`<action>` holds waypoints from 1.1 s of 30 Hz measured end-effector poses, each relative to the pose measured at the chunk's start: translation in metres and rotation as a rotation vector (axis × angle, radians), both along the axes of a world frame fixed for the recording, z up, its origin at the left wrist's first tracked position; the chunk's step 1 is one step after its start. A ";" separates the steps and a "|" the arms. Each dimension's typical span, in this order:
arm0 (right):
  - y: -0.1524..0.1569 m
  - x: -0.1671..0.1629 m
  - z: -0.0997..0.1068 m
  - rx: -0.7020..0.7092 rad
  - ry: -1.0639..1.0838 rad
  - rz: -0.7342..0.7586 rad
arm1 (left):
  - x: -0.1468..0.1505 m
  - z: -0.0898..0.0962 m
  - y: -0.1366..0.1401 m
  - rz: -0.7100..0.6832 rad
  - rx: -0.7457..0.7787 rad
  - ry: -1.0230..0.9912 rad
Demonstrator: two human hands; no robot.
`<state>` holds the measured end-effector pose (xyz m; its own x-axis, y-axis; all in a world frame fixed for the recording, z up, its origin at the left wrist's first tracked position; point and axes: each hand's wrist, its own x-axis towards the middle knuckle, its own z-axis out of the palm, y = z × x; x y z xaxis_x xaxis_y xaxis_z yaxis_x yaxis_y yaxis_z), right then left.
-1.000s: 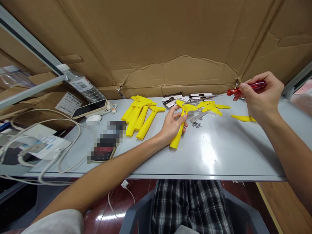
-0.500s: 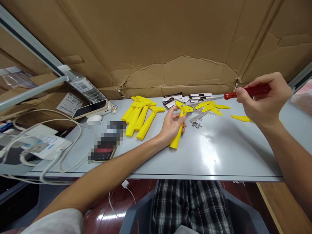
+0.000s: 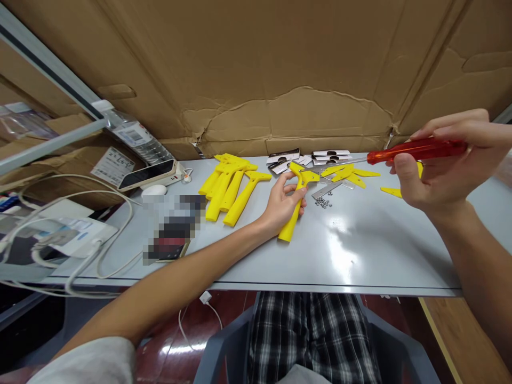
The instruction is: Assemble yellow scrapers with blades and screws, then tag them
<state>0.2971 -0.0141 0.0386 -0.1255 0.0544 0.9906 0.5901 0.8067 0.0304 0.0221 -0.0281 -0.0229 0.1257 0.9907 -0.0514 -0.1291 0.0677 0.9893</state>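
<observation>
Red screwdriver pinched between thumb and fingers of the right hand, which just uncurled from a fuller wrap, so I'd guess mid-twist. Left hand is curled round a yellow Y-shaped handle, mid-scene, shaft at its head. Loose screws just right, more yellow handles left.

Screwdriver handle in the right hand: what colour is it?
The screwdriver handle is red, showing best in the head view.
</observation>
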 end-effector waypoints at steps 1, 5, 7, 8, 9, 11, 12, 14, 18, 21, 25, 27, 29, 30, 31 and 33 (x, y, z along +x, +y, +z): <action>0.000 0.001 0.001 0.017 -0.015 -0.034 | 0.000 0.000 0.000 0.000 0.001 -0.001; 0.006 0.007 0.003 0.239 -0.118 -0.113 | 0.000 0.000 -0.001 -0.009 0.004 0.013; 0.009 0.009 0.003 0.271 -0.148 -0.095 | 0.000 0.000 -0.001 -0.010 0.005 0.020; 0.010 0.009 0.003 0.239 -0.140 -0.067 | 0.000 0.000 -0.001 -0.010 0.006 0.020; 0.011 0.008 0.003 0.184 -0.121 -0.038 | 0.000 0.000 -0.001 -0.008 0.007 0.020; 0.012 0.007 0.002 0.085 -0.091 0.024 | 0.000 0.000 -0.001 -0.003 0.007 0.020; 0.012 0.007 0.001 0.056 -0.084 0.039 | 0.000 0.000 -0.001 -0.001 0.007 0.020; 0.013 0.008 0.000 0.057 -0.073 0.022 | 0.000 0.000 0.000 0.002 0.005 0.019; 0.016 0.014 -0.005 0.158 -0.033 -0.166 | 0.000 0.000 0.001 -0.009 -0.004 0.002; 0.014 0.017 -0.006 0.147 -0.043 -0.200 | 0.000 0.000 0.001 -0.019 -0.012 0.000; 0.008 0.015 -0.002 0.093 -0.057 -0.131 | 0.000 0.001 0.001 -0.030 -0.012 0.007; 0.004 0.011 0.001 0.020 -0.059 -0.075 | 0.000 0.001 0.002 -0.027 -0.017 0.006; 0.001 0.008 0.004 -0.096 -0.041 0.047 | -0.001 0.000 0.002 -0.022 -0.026 0.004; 0.000 0.006 0.006 -0.160 -0.024 0.122 | -0.001 0.000 0.002 -0.021 -0.027 0.004; -0.001 0.004 0.007 -0.220 -0.012 0.195 | -0.001 -0.001 0.003 -0.022 -0.027 0.005; -0.003 0.003 0.009 -0.297 -0.015 0.309 | -0.002 -0.001 0.003 -0.023 -0.030 0.009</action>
<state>0.2996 -0.0169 0.0475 -0.1945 0.2943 0.9357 0.3203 0.9207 -0.2230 0.0202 -0.0249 -0.0242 0.1475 0.9856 -0.0824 -0.1187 0.1003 0.9879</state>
